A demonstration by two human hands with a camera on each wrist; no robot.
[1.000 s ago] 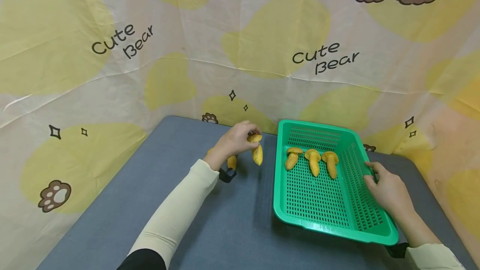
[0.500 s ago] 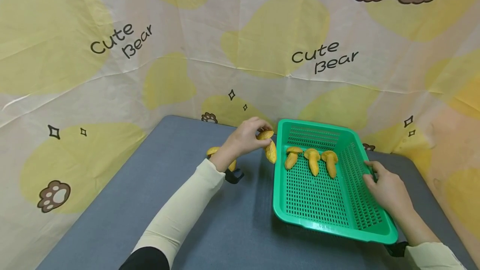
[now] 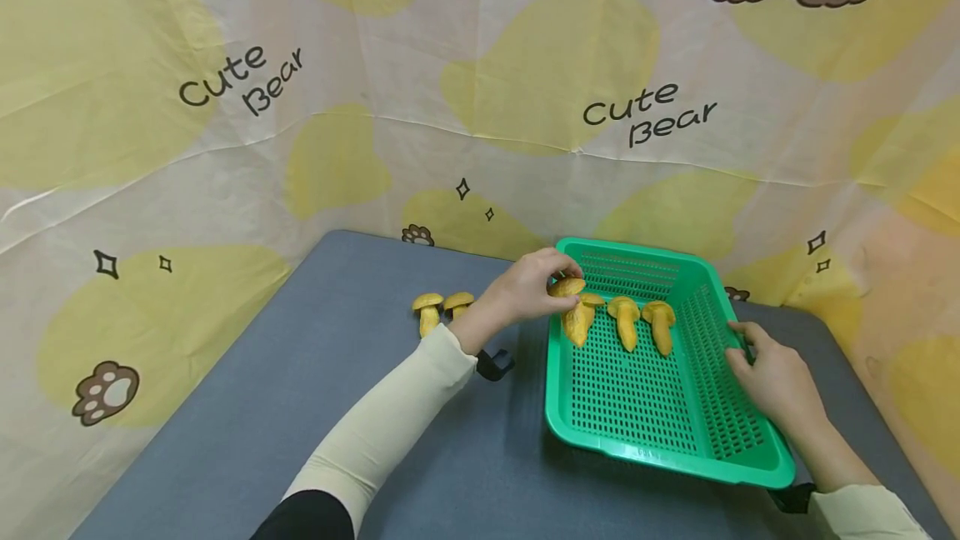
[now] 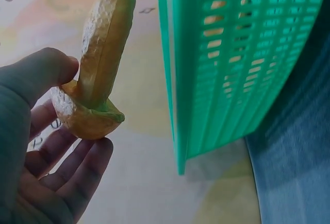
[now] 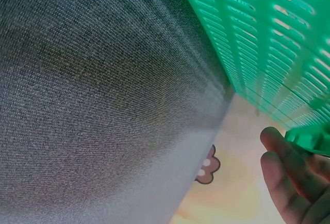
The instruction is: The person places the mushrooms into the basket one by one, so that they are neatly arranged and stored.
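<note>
My left hand (image 3: 525, 287) pinches a yellow mushroom (image 3: 575, 326) by its cap, over the left rim of a green plastic basket (image 3: 630, 432). In the left wrist view, thumb and fingers hold the cap of that mushroom (image 4: 105, 44), its stem pointing away from the palm. Inside the basket, two mushrooms (image 3: 625, 323) (image 3: 661, 328) lie in a row with a third (image 3: 592, 300), partly hidden behind the held one. My right hand (image 3: 776, 377) grips the basket's right rim, its fingers (image 5: 294, 170) reaching along the outside below the edge.
Two more mushrooms (image 3: 427, 313) (image 3: 457, 302) rest on the grey table (image 3: 255, 407) left of the basket, one partly covered by the left wrist. A patterned cloth (image 3: 405, 65) hangs behind the table. Black straps (image 3: 495, 365) sit at both wrists.
My left hand has carried its mushroom rightward from above the table to over the basket's left side, uncovering the two mushrooms on the table. The right hand and basket stay put.
</note>
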